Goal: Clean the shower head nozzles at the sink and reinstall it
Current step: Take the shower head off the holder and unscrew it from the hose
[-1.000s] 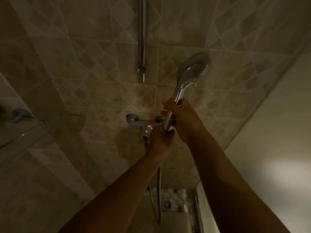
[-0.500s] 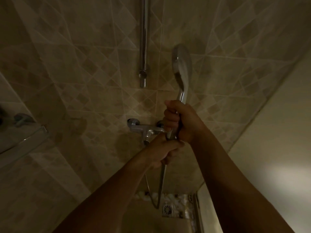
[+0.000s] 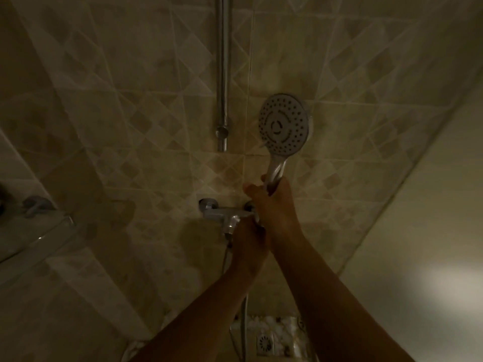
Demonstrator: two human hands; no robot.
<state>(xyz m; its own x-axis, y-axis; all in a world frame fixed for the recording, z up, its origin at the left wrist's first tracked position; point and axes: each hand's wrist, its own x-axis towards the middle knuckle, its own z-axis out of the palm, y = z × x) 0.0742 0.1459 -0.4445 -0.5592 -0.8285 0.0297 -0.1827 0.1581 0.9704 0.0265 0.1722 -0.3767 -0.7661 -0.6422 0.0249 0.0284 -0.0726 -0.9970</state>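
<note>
Head view: right hand (image 3: 274, 207) wraps its fingers round the handle of the shower head (image 3: 284, 124); the nozzle face is above the fist, turned toward the camera. Left hand (image 3: 248, 246) sits directly below, at the hose (image 3: 244, 322) joint beside the tap (image 3: 222, 214); its grip is unreadable in the dim light. Risk: the smooth chrome could slip during twisting and the head drop.

One handheld shower head (image 3: 284, 124); two hands, a left hand (image 3: 248, 246) and a right hand (image 3: 271, 207); one wall-mounted mixer tap (image 3: 222, 212); one vertical chrome rail (image 3: 223, 74); one metal hose (image 3: 244, 327); one floor drain (image 3: 264, 343); one glass shelf (image 3: 39, 231).
</note>
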